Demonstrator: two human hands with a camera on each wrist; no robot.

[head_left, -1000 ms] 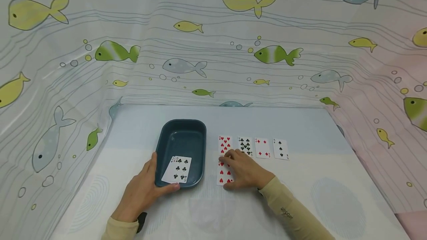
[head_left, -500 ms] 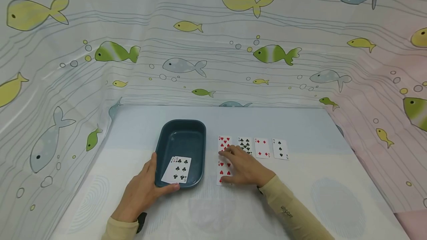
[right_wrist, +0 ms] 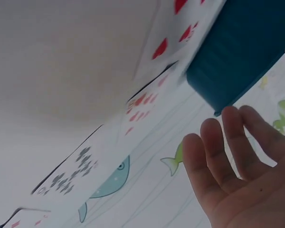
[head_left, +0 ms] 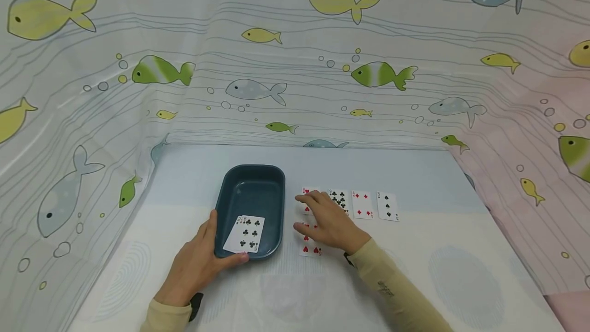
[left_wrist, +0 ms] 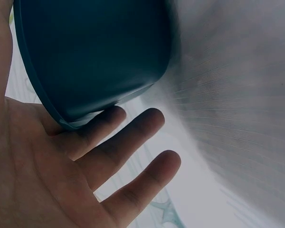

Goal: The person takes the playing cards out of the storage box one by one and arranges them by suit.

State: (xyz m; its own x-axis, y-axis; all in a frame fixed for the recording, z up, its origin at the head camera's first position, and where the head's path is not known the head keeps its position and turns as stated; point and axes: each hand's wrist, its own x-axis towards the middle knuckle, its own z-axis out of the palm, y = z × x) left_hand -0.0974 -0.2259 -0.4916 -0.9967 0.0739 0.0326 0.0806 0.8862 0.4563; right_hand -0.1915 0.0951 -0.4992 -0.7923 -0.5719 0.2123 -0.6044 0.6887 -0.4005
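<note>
Dark teal is worn by the tray (head_left: 255,193); by its near edge a white clubs card (head_left: 250,233) is printed black. Toward the desk's (head_left: 193,178) far edge, red is shown on the hearts card (head_left: 311,189) and diamonds card (head_left: 362,205), black on the other clubs card (head_left: 338,200) and spades card (head_left: 388,205). That edge is banded pale blue; toward the white near corners, faint blue-grey circles (head_left: 465,287) seem printed. The sleeves (head_left: 405,296) are coloured tan. The white backdrop (head_left: 295,55), pinkish past the right edge, is patterned with yellow, green and blue-grey fish (head_left: 334,0).

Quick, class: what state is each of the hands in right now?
Left hand: open, touching the blue tray.
Right hand: open, holding nothing.
</note>
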